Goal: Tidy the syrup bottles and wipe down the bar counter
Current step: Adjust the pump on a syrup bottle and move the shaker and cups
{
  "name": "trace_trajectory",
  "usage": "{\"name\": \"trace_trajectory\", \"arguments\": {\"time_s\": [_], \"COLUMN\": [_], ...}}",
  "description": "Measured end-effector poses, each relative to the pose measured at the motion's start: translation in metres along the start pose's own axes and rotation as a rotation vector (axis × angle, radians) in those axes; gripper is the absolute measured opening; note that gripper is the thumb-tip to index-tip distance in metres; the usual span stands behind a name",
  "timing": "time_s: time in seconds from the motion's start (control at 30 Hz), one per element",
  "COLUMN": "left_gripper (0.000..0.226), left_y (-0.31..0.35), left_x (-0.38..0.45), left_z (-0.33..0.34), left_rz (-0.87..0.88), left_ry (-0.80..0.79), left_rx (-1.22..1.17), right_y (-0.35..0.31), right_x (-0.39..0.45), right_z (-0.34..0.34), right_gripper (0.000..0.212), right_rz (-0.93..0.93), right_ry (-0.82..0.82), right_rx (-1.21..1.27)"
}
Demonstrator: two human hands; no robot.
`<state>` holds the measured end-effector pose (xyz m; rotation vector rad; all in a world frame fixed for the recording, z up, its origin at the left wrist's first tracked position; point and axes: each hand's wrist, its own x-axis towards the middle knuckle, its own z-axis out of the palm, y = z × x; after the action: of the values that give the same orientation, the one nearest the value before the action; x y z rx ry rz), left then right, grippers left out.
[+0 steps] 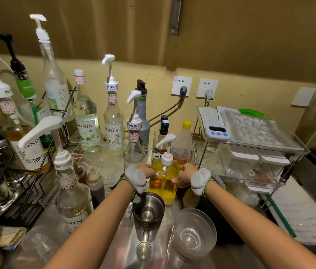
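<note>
A yellow syrup bottle point(164, 183) with a white pump stands at the middle of the steel bar counter point(122, 247). My left hand point(145, 171) grips its left side and my right hand point(185, 175) grips its right side. Both wrists carry grey devices. Several Monin syrup bottles with pumps stand behind and to the left, among them one point(113, 121) near the wall, one point(133, 144) just behind my left hand and one point(73, 193) at the near left. Behind the yellow bottle stand a dark-capped bottle point(162, 136) and a yellow-capped bottle point(182, 144).
A black wire rack point(27, 187) at left holds more bottles. Steel jiggers point(148, 209) and a clear cup point(194, 233) stand in front of my hands. A clear acrylic shelf point(250, 152) with a timer point(217, 131) is at right. Two plugs sit in wall sockets point(182, 86).
</note>
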<state>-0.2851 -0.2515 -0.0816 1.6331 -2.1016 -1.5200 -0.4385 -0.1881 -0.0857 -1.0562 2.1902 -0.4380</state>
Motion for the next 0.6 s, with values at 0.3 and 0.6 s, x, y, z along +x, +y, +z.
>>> {"name": "trace_trajectory", "arguments": {"time_s": [0.3, 0.6], "left_gripper": [0.057, 0.07], "left_y": [0.005, 0.008], "left_x": [0.013, 0.02], "left_z": [0.003, 0.003], "left_rz": [0.015, -0.027], "left_ry": [-0.004, 0.004], "left_rx": [-0.062, -0.198], "right_y": [-0.003, -0.003], "right_x": [0.016, 0.02], "right_z": [-0.004, -0.006], "right_gripper": [0.036, 0.039], "right_rz": [0.0, 0.013], "right_ry": [-0.053, -0.062], "right_rx": [0.133, 0.159]}}
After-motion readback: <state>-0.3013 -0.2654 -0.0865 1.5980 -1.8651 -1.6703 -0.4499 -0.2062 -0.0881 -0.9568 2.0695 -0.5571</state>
